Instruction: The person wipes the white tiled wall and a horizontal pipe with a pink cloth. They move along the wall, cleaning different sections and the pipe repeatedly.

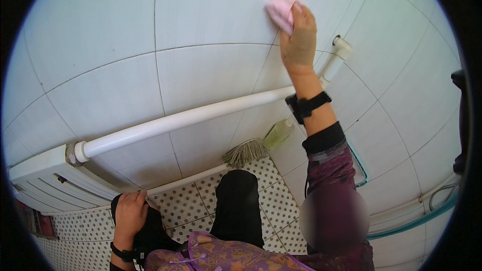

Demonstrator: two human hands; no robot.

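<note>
A folded pink cloth point(280, 9) is pressed against the white tiled wall point(211, 11), high up near the corner. My right hand point(301, 41) grips it from the right, with the arm stretched upward and a black strap around the wrist. The cloth's edges look slightly blurred. My left hand point(130, 210) rests on my left knee, its fingers together over the black trouser leg and nothing visible in it. Below the right hand, a thick white pipe point(188, 118) runs along the wall and passes behind my forearm.
At lower left a white radiator point(56, 184) joins the pipe. A mop head point(246, 153) and a green bottle point(278, 133) stand in the corner on the dotted tile floor point(184, 199). A white elbow pipe point(342, 49) enters the wall. A teal hose point(410, 226) curves at right.
</note>
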